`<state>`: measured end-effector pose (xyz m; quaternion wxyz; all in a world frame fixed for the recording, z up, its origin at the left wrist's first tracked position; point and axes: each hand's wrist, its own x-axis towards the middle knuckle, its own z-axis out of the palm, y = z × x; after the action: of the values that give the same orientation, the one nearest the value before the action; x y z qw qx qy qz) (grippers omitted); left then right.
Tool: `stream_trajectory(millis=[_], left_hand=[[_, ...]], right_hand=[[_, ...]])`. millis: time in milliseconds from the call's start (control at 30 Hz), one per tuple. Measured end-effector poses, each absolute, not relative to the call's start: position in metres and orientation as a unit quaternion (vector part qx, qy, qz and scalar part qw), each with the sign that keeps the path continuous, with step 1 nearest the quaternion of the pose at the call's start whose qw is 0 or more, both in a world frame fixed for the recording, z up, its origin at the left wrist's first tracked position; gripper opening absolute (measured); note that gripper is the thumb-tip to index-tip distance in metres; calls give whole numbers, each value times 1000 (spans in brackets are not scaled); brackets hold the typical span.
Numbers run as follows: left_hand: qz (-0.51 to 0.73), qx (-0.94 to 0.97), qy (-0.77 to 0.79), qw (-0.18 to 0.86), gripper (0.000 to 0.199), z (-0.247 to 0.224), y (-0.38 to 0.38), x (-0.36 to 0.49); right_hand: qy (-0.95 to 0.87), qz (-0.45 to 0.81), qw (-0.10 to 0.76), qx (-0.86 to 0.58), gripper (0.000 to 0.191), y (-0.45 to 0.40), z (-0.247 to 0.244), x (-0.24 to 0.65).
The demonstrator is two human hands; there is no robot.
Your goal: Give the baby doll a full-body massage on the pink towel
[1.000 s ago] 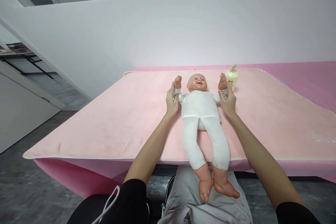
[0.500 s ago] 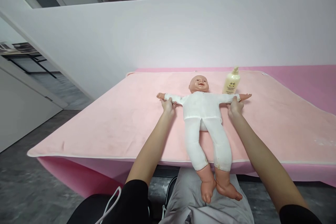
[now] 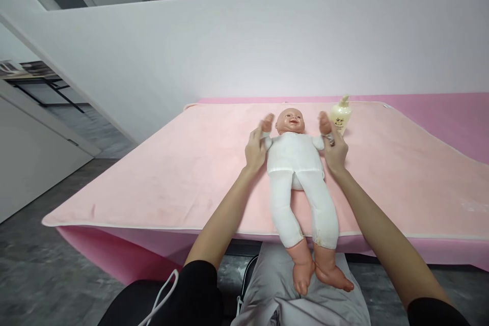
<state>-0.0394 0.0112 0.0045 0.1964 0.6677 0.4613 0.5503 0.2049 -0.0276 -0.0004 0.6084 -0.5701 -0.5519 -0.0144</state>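
Observation:
A baby doll (image 3: 295,155) with a white cloth body lies on its back, head toward the wall. Its lower legs and feet hang past the table's front edge, over the lap. My left hand (image 3: 255,150) is closed around the doll's forearm on the left side of the view. The other forearm is in the grip of my right hand (image 3: 335,151). Both doll arms are bent upward, with the doll's hands raised beside its head and slightly blurred. Just behind my right hand stands a pale yellow pump bottle (image 3: 341,113), partly covered by the doll's hand.
A pink blanket (image 3: 160,178) with a white edge covers the table, over a darker pink cloth (image 3: 454,122). Behind it rises a white wall (image 3: 244,46). A white cable (image 3: 164,293) hangs beside my left sleeve. Grey floor (image 3: 34,260) shows at the left.
The doll's arms were stretched out flat to both sides. My hands have brought them inward and up, so its hands are now near its head.

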Motion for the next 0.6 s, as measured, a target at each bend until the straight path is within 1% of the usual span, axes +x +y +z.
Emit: stream_trajectory(millis=[67, 133, 200, 300, 400, 467, 600], left_hand=[[453, 751, 468, 112, 49, 7, 4, -37], [404, 780, 472, 66, 49, 9, -1, -34], [393, 787, 474, 40, 50, 10, -3, -33], [380, 796, 470, 12, 50, 11, -4, -32], [369, 800, 474, 9, 53, 11, -2, -32], [379, 792, 478, 27, 56, 11, -2, -34], [472, 737, 473, 102, 57, 9, 4, -38]], right_hand=[[-615, -50, 542, -571, 45, -30, -2, 201], [-639, -67, 508, -574, 41, -30, -6, 200], [-640, -72, 504, -576, 38, -29, -10, 201], [-636, -64, 507, -578, 39, -26, -13, 202], [-635, -52, 500, -586, 43, -28, -11, 201], [-627, -41, 514, -583, 46, -30, -7, 199], [-541, 30, 610, -578, 43, -31, 0, 199]])
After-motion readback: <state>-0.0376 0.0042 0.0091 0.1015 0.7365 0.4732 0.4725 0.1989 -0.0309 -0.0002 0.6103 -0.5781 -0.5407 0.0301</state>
